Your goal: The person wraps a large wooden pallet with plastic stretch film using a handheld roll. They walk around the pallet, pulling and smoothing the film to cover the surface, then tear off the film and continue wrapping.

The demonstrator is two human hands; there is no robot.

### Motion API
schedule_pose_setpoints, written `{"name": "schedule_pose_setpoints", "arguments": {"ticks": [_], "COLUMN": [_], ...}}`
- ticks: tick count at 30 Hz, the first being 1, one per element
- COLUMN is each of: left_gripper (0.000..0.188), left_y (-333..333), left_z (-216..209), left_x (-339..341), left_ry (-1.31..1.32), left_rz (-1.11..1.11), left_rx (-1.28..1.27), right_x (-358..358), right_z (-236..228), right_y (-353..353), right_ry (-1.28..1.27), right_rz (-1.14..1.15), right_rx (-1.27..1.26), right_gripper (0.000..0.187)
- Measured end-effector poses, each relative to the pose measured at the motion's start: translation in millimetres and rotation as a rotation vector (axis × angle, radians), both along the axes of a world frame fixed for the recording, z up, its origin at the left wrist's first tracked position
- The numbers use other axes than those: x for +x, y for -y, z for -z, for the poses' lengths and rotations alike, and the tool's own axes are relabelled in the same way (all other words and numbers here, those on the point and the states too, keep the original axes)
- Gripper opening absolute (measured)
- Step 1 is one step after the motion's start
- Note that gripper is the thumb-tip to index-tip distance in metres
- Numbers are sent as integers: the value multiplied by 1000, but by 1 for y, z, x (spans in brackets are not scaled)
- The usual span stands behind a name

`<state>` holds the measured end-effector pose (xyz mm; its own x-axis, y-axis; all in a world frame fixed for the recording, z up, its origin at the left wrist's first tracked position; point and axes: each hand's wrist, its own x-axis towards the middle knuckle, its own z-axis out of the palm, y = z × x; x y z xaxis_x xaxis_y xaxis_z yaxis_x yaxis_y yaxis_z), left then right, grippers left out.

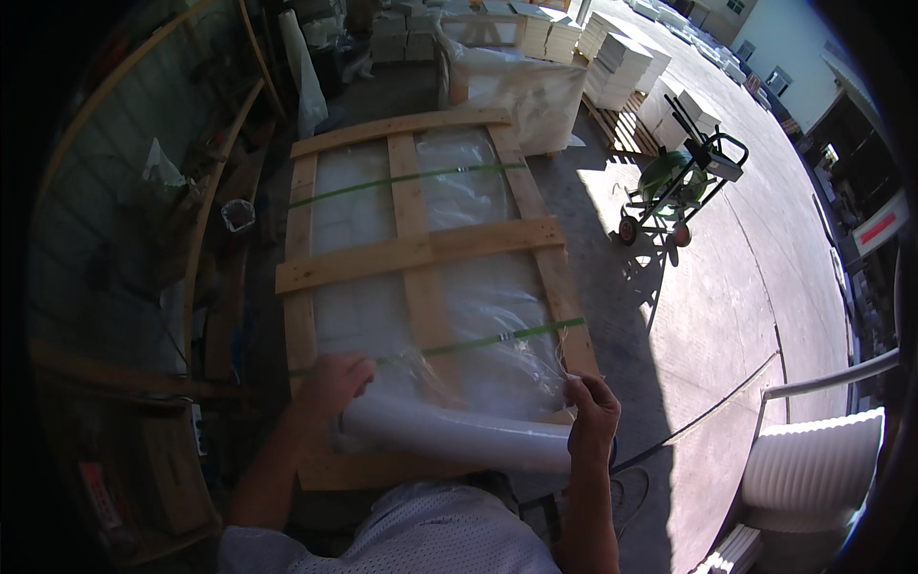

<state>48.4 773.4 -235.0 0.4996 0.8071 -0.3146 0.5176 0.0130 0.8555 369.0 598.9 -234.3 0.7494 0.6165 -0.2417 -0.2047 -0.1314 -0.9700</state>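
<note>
The concrete floor (727, 316) carries a wooden crate (421, 251) wrapped in clear plastic and bound by two green straps (497, 339). A green wheeled strapping cart (681, 187) stands well apart, with stacked white blocks (622, 67) on pallets beyond.

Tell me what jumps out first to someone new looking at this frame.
The big wooden frame over clear plastic wrap, crossed by two green straps, fills the centre. At its near edge the left hand and right hand hold a white roll of film by its ends. To the upper right, a green strapping cart stands in bright sun on the concrete.
</note>
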Motion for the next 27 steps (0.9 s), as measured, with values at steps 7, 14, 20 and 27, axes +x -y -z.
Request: {"name": "schedule_pose_setpoints", "arguments": {"ticks": [7,14,20,27], "left_gripper": [21,13,12,57], "left_y": [13,48,54,40], "left_z": [-61,-58,-52,-26], "left_x": [15,100,121,99], "left_ry": [255,514,432,338], "left_rz": [286,625,585,572], "left_rx": [309,358,546,234], "right_x": [-13,-36,-42,-48], "right_z": [-32,-21,-27,-32], "right_y": [19,-8,-3,-3], "right_ry": [42,418,-43,143], "right_rz": [-209,-699,-683,-568], "right_rx": [37,219,-28,24], "right_gripper": [13,17,23,21]}}
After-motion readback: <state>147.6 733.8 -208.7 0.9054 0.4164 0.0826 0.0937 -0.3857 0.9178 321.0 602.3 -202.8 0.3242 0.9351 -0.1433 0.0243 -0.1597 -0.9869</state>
